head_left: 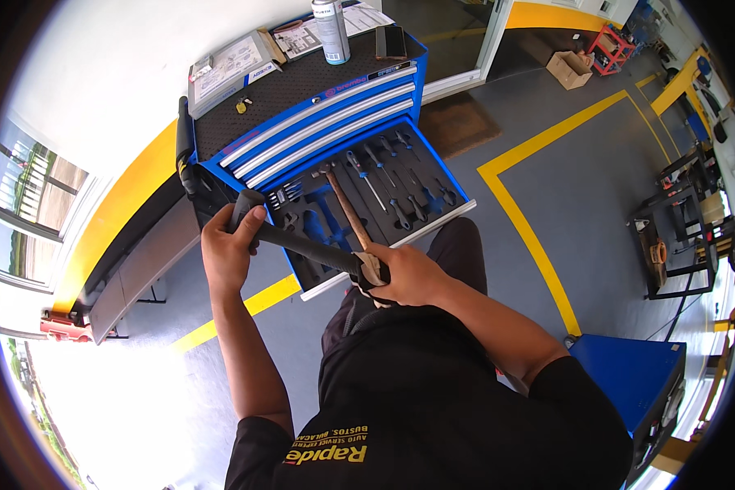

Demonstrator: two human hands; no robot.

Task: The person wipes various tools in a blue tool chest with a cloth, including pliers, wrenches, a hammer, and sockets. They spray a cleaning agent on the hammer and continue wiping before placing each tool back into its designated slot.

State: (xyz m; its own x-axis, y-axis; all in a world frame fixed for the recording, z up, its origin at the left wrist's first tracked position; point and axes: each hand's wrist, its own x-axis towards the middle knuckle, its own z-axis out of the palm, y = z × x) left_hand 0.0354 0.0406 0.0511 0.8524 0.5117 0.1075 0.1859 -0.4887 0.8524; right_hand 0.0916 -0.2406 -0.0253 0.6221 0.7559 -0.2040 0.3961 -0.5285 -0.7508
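- Gripped by the head in the left hand (229,245): a mallet (306,247), with thumb and fingers curled round.
- Wrapped at the handle's other end by a cloth (371,269), bunched in the closed right hand (408,278); hard to tell how much of the handle is covered.
- Slung over the drawer (322,286), long axis slanting from near the left edge down to about the middle of the front edge.
- Nearest the mallet's head: the left hand. Nearest the handle's end: the right.
- Lying across the drawer from near the back edge to the front edge: a hammer (343,200), crossing the mallet's line at a steep angle, butt at the right fingers. Cannot tell if touched.
- Materials: dark, matt, rubber-like on the mallet, blunt cylinder for a head, long round handle. Beige and dark, soft, crumpled in the cloth. Brown wood in the hammer's handle, slim, with small metal head.
- Bedded in dark foam toward the drawer's right edge: screwdrivers (356,164), blue-and-dark grips, thin bright shafts. Cut through to blue toward the left edge: shaped hollows.
- On the cabinet's (286,106) dimpled black top: keys (243,104) near the front edge; a can (331,33) and a flat dark phone (390,42) toward the right end.
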